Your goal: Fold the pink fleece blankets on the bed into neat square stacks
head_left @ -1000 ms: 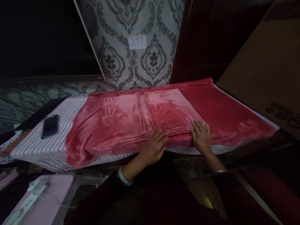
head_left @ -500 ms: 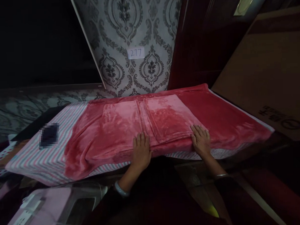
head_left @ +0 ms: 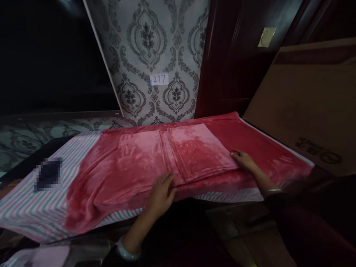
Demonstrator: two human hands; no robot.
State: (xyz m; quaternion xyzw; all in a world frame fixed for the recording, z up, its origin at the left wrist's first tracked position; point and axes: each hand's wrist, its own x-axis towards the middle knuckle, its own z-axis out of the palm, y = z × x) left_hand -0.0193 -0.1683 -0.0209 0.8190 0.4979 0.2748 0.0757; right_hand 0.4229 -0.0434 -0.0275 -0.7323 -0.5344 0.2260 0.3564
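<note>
A red fleece blanket (head_left: 263, 146) lies spread over a striped sheet (head_left: 28, 205) on a low surface. On top of it sits a folded pink fleece cloth (head_left: 173, 153) in two side-by-side panels. My left hand (head_left: 161, 191) rests on the near edge of the folded cloth, fingers extended and lying flat. My right hand (head_left: 243, 159) lies flat at the right edge of the folded cloth, fingers stretched along it. Neither hand grips anything.
Patterned grey wallpaper with a small label reading 277 (head_left: 159, 79) stands behind. A dark red door (head_left: 236, 57) and a large cardboard box (head_left: 314, 101) are at the right. A dark object (head_left: 48, 175) lies on the striped sheet at left.
My right hand has slid from the near right corner of the folded cloth up along its right edge. My left hand has shifted slightly back toward me. The view has tilted up.
</note>
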